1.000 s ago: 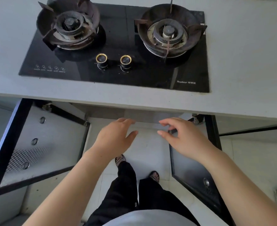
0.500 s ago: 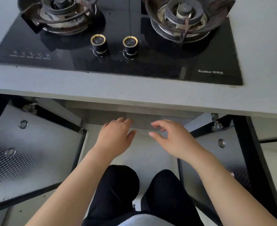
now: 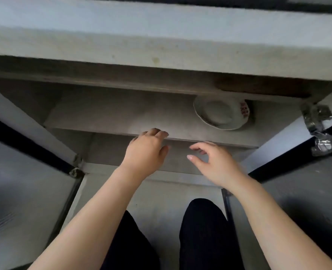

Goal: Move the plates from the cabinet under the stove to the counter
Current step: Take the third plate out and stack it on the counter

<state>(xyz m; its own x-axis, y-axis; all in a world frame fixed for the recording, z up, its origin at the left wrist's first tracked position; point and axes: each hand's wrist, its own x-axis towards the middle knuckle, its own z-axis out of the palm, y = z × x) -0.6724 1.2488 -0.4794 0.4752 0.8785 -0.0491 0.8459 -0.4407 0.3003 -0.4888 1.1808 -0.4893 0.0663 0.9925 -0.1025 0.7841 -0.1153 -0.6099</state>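
Plate (image 3: 222, 114) lying on the upper shelf (image 3: 122, 112) of the open cabinet, toward the right rear, white with red markings on its right rim, partly tucked under the dark underside of the counter (image 3: 161, 36). Looking like a single plate from here; being unable to tell whether more are stacked beneath it. Sitting well apart from both hands.

Left hand (image 3: 146, 152) reaching forward at the front edge of that shelf, fingertips (image 3: 157, 132) curling over or just touching the lip, grip loose and empty, thumb spread to the right. Right hand (image 3: 216, 164) hovering just beside it, a little lower and nearer the body, fingers spread and gently curved, grip open and holding nothing, forefinger and thumb apart. Both forearms stretching up from the bottom of the view, bare.

Lower cabinet space showing grey and dim beneath the shelf edge. Cabinet doors standing swung open on either side: left door (image 3: 24, 191) with a dark frame and textured pale panel, right door (image 3: 297, 201) dark, with a metal hinge (image 3: 317, 123) catching light near the upper right. Legs in black trousers (image 3: 204, 230) bending below between the doors. Counter slab filling the top of the view, pale grey, its front face slightly stained. Everything somewhat blurred.
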